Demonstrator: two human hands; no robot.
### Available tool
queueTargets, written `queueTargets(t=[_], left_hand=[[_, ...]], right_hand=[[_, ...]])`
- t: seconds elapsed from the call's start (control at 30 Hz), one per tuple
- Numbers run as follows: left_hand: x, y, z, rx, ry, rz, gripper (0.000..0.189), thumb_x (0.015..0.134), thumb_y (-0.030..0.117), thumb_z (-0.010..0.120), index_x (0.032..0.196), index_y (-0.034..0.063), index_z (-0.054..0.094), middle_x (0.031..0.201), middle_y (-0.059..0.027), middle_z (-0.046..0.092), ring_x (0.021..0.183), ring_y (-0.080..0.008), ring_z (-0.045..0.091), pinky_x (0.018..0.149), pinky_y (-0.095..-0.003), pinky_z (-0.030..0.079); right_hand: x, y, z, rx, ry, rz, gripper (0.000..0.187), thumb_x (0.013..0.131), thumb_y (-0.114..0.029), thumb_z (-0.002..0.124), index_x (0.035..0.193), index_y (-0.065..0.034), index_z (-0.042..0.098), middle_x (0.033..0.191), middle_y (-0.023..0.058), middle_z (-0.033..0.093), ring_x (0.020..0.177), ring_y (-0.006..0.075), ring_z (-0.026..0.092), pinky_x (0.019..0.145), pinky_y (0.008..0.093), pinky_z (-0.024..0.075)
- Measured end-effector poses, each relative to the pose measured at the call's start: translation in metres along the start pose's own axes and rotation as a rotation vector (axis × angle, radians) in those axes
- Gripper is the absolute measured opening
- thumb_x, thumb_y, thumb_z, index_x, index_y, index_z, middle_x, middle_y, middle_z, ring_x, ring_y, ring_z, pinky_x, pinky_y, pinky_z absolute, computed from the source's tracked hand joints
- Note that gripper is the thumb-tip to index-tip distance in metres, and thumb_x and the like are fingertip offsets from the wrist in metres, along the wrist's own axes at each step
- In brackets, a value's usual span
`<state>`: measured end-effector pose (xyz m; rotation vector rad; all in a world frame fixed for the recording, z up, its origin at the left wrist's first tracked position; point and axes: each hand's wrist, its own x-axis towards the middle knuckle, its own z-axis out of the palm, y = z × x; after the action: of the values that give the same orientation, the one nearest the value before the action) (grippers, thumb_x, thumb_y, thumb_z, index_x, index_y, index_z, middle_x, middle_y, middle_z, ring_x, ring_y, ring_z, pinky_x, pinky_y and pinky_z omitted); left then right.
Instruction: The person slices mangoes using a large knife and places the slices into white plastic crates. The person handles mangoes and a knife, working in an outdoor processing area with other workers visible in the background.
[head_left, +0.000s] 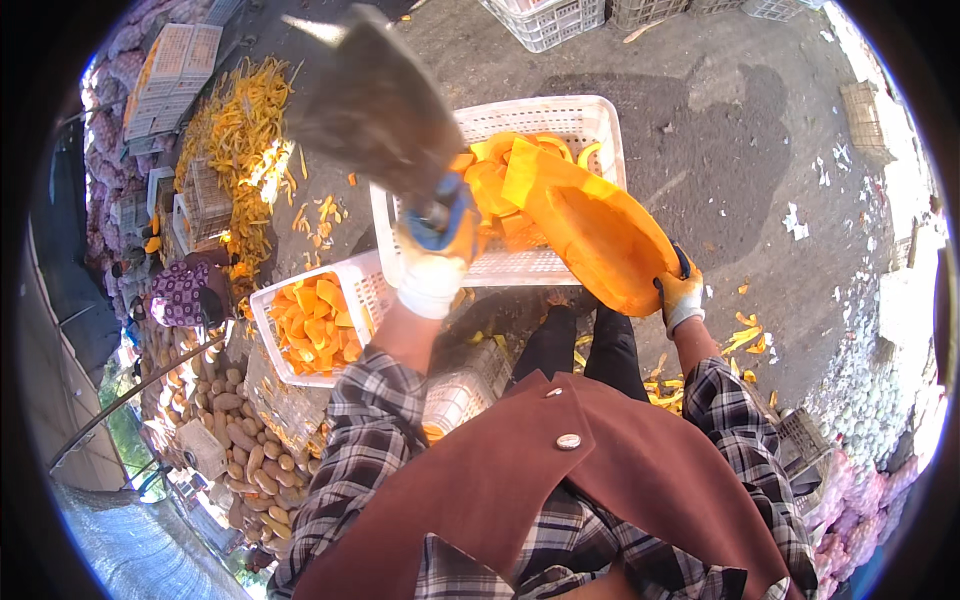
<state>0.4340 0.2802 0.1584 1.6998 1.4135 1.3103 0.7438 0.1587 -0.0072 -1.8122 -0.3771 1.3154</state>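
Note:
My left hand (442, 240), in a blue-and-white work glove, grips the handle of a broad cleaver (379, 101). The blade is raised and blurred over the left side of a white plastic crate (544, 112). In my right hand (681, 289), also gloved, is the near end of a long, hollowed piece of peeled orange pumpkin (600, 232). Its far end reaches over the crate, above cut pumpkin chunks (491, 184). A second white crate (262, 300) with more pumpkin chunks (311, 322) stands to the lower left, close to the first.
Orange peelings (240, 135) form a heap at the left, near a seated person (184, 292). Whole unpeeled pumpkins (255, 457) cover the ground at the lower left. More crates (555, 22) stand at the top. Peel scraps (742, 337) lie beside my legs, at the right.

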Motion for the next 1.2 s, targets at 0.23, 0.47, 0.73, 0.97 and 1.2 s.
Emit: queueTargets(t=[0.23,0.47,0.73,0.97,1.2], left_hand=[[-0.059,-0.176,0.000,0.468,-0.885,-0.826,0.030,0.088,0.030,0.060,0.103,0.0046,0.063,0.083,-0.0160,0.068,0.067,-0.0293,0.066,0.059,-0.0418,0.052],[-0.016,-0.113,-0.046,-0.335,-0.117,-1.215,0.017,0.089,0.017,0.058,0.098,0.0025,0.061,0.069,-0.0124,0.062,0.048,-0.0255,0.055,0.042,-0.0409,0.045],[0.012,0.011,-0.057,-0.485,0.119,-0.332,0.016,0.087,-0.004,0.060,0.103,0.0012,0.059,0.079,-0.0068,0.062,0.061,-0.0134,0.059,0.052,-0.0261,0.046],[-0.087,-0.101,0.041,0.722,-0.953,-0.629,0.037,0.083,0.030,0.060,0.114,0.0087,0.059,0.104,-0.0230,0.067,0.100,-0.0401,0.063,0.089,-0.0456,0.049],[-0.089,-0.197,0.010,0.709,-1.167,-0.567,0.037,0.085,0.031,0.059,0.112,0.0057,0.058,0.101,-0.0187,0.064,0.098,-0.0333,0.062,0.085,-0.0410,0.050]], right_hand=[[0.004,0.015,0.029,-0.042,-0.170,-0.020,0.052,0.079,0.007,0.057,0.129,-0.0061,0.061,0.110,0.0064,0.069,0.091,0.0139,0.065,0.077,0.0259,0.0520],[0.000,0.020,0.022,0.028,-0.125,0.120,0.049,0.076,0.010,0.055,0.123,-0.0041,0.063,0.104,0.0051,0.069,0.085,0.0158,0.065,0.070,0.0258,0.0516],[-0.032,0.000,-0.025,0.030,-0.084,0.109,0.052,0.074,0.011,0.053,0.123,-0.0008,0.062,0.109,0.0057,0.068,0.091,0.0171,0.066,0.077,0.0265,0.0521],[-0.020,0.006,-0.007,0.095,-0.149,-0.042,0.057,0.075,0.012,0.057,0.131,-0.0019,0.057,0.120,0.0077,0.066,0.105,0.0172,0.065,0.086,0.0284,0.0529],[-0.008,0.008,0.003,-0.062,-0.329,0.092,0.047,0.077,0.007,0.059,0.123,-0.0011,0.060,0.107,0.0046,0.068,0.090,0.0137,0.065,0.076,0.0256,0.0525]])
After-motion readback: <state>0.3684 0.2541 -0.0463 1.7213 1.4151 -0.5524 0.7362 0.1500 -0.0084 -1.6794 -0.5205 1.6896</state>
